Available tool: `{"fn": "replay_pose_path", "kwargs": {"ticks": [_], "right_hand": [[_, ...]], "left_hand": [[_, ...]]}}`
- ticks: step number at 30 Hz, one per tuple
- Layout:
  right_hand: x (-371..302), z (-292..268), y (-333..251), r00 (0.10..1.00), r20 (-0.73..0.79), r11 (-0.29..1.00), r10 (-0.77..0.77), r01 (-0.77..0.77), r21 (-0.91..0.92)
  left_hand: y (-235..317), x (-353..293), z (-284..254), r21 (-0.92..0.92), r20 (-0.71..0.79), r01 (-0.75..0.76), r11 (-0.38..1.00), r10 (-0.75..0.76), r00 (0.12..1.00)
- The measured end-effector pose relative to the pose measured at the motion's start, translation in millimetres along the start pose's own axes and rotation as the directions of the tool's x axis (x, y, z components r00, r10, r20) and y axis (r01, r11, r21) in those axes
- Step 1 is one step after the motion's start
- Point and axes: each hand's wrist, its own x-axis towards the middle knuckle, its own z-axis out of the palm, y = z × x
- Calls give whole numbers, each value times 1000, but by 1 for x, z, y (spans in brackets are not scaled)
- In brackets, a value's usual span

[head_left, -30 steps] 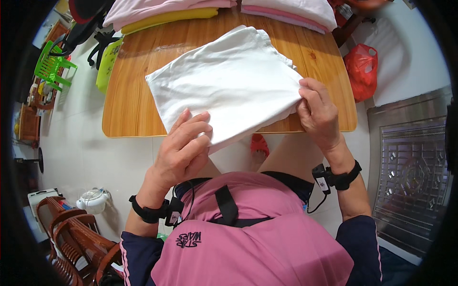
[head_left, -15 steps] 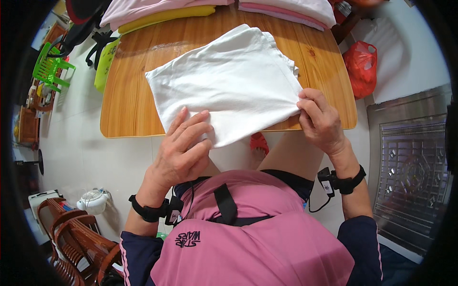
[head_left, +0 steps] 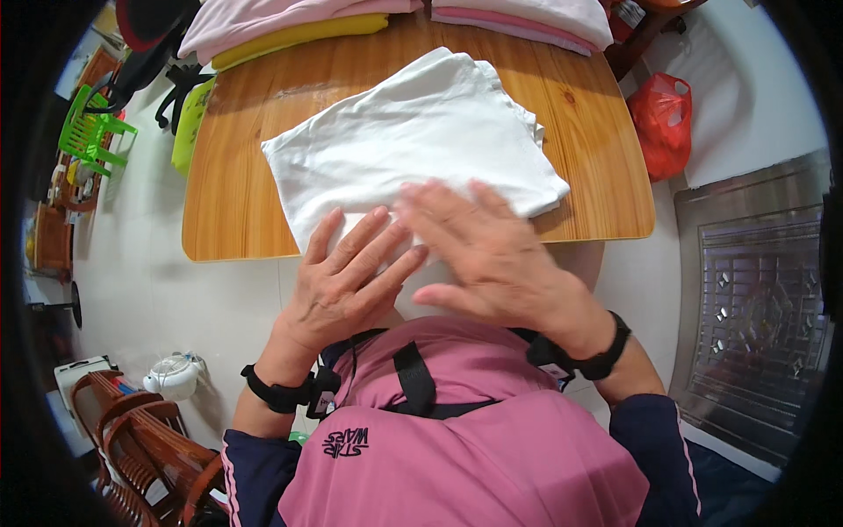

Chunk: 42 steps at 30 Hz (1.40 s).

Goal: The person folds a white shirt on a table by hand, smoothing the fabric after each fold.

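Observation:
A folded white cloth [head_left: 395, 132], perhaps a garment, lies slanted on the wooden table [head_left: 237, 211], its near edge reaching over the table's front. My left hand [head_left: 351, 272] rests on its near edge with the fingers spread. Beside it, my right hand [head_left: 483, 255] lies flat over the near middle of the cloth, fingers stretched out and slightly smeared by motion. Both palms face down, and the two hands nearly meet. Part of the cloth's near edge is hidden under them. Layered edges show along its right side.
At the table's far edge lie a pink and yellow stack of folded cloth [head_left: 299, 39] and a pink and white stack [head_left: 518, 26]. A red plastic bag [head_left: 663, 127] stands off the right side. Wooden chairs [head_left: 149, 439] are at lower left, a green plastic chair [head_left: 88, 132] at far left.
My right hand has let go of the cloth's right corner and moved left onto its near middle, opening out flat. The right corner now lies on the table. My left hand has spread its fingers.

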Motion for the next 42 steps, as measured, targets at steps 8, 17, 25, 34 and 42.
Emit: {"fn": "replay_pose_path", "kwargs": {"ticks": [8, 17, 25, 34, 42], "right_hand": [[-28, 1, 41, 965, -73, 931, 250, -261, -255], [-55, -7, 45, 939, -131, 889, 317, -343, -303], [-72, -18, -5, 983, -62, 951, 173, -183, -248], [-29, -16, 33, 995, 31, 989, 100, -96, -113], [-19, -21, 96, 942, -74, 888, 327, -333, -318]], "left_hand": [[-1, -2, 7, 230, 15, -21, 973, 18, 1000], [-9, -4, -12, -6, -89, -44, 999, 43, 995], [-55, 3, -55, 233, 18, 189, 954, -199, 980], [13, 54, -5, -265, 57, -105, 959, 124, 991], [12, 50, 9, -244, 46, -75, 967, 89, 995]]}}
